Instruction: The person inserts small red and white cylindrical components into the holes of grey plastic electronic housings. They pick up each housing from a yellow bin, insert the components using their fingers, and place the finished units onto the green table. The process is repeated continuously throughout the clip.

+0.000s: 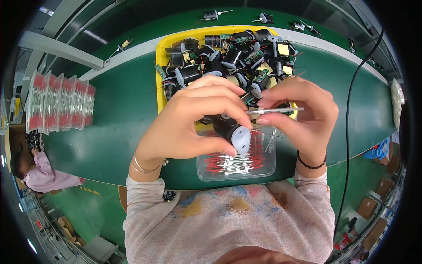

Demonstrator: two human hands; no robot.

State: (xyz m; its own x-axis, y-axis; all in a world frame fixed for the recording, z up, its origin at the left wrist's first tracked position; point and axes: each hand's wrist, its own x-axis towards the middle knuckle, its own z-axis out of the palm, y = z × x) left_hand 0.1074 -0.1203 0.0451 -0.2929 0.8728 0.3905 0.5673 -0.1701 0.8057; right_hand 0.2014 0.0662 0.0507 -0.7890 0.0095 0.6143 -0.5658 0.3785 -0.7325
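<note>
My left hand (187,119) is closed around a black cylinder (224,126) with a pale grey end cap (241,141) that has small holes. The cap tilts towards me. Between thumb and fingertips, my right hand (303,112) pinches a thin grey-white rod (288,110), lying roughly level. Its left end reaches the fingers of my left hand, and whether it touches the cylinder cannot be made out. Below my hands sits a clear plastic tray (212,177) of thin red and white pieces. Just beyond them, a yellow bin (161,94) is heaped with similar black cylinders, green circuit boards and wires.
Stacked clear trays (61,103) of red and white pieces stand at the left of the green table (118,136). Several assembled parts (211,16) lie on the green strip beyond the pale rail. A black cable (350,97) hangs at right. Someone in pink (50,174) sits at far left.
</note>
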